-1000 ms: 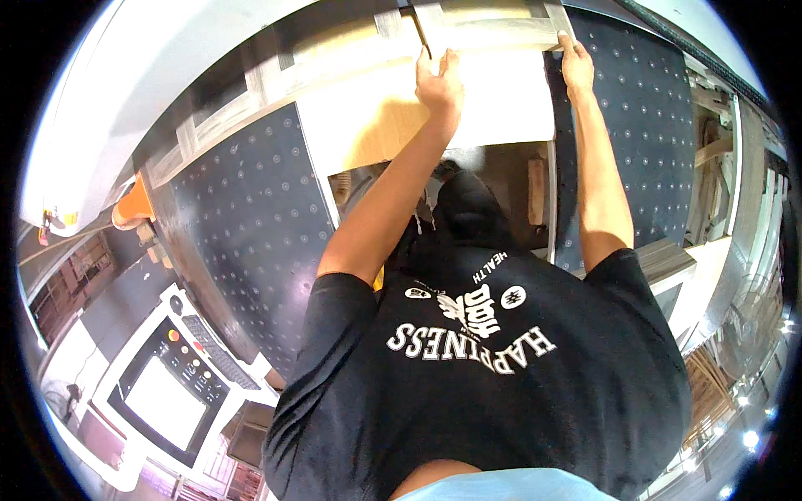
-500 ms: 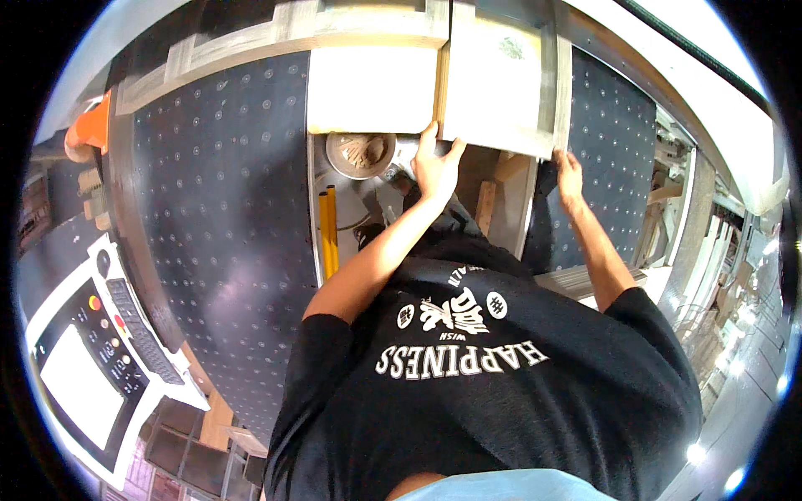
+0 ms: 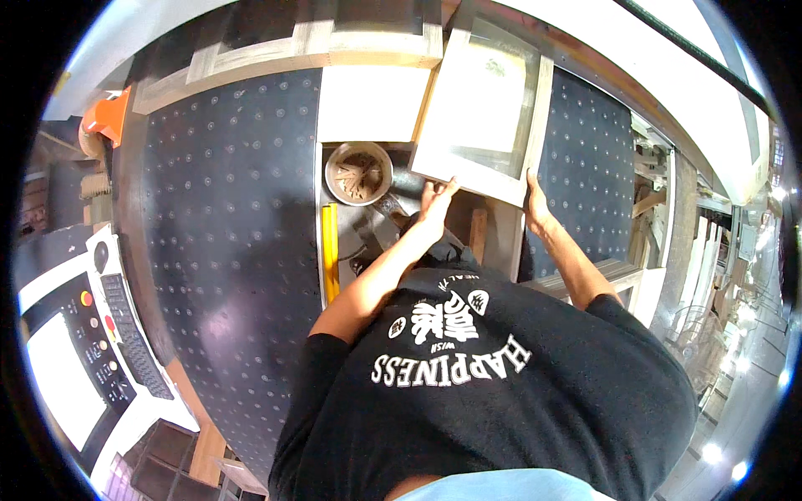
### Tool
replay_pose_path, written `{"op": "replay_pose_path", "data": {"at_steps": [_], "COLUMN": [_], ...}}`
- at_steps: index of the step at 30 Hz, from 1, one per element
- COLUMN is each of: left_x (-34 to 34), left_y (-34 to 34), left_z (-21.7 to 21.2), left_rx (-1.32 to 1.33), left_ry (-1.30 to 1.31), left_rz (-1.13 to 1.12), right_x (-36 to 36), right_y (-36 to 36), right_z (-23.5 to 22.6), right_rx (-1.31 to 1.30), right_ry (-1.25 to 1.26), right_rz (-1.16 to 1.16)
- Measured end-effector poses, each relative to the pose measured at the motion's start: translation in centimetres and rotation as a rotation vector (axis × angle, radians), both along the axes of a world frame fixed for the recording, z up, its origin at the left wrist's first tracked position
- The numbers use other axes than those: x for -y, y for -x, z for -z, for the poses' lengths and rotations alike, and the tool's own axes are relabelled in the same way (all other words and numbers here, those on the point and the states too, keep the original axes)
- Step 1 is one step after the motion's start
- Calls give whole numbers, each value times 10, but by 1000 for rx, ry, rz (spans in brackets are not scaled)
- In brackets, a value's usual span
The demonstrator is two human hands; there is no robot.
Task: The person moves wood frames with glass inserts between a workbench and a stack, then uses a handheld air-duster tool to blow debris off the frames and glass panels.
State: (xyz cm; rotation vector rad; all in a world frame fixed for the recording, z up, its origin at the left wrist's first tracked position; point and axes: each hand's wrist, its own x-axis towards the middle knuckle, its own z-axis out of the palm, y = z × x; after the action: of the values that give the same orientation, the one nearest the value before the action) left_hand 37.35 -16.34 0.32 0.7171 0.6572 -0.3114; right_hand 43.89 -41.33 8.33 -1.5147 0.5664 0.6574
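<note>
Dotted black bench now fills view. Framed wooden panel pulled nearer since a second ago, tilted over centre gap. Left hand grips near edge, right hand clamps near right corner. Round bucket of scraps now exposed, left of panel.

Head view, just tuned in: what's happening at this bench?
A person in a black T-shirt grips a pale rectangular wooden frame panel by its near edge, left hand and right hand at either corner. It lies tilted over a gap between two black dotted table surfaces. In the gap sits a round bucket of wood scraps.
</note>
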Motion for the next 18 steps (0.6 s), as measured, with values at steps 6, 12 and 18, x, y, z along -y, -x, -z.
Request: {"op": "replay_pose_path", "data": {"at_steps": [6,12,18], "left_x": [-24,-125,-196], "left_y": [16,59,118], "left_z": [-12,-30,-64], "left_rx": [113,20,-10], "left_ry": [18,-65,-249], "left_rz": [-190,-88,-93], "right_x": [-67,-67,-62], "right_y": [61,17,-8], "right_z": [1,10,33], "right_rx": [-124,-133,-52], "right_ry": [-105,-603,-683], "right_rz": [-18,227,379]}}
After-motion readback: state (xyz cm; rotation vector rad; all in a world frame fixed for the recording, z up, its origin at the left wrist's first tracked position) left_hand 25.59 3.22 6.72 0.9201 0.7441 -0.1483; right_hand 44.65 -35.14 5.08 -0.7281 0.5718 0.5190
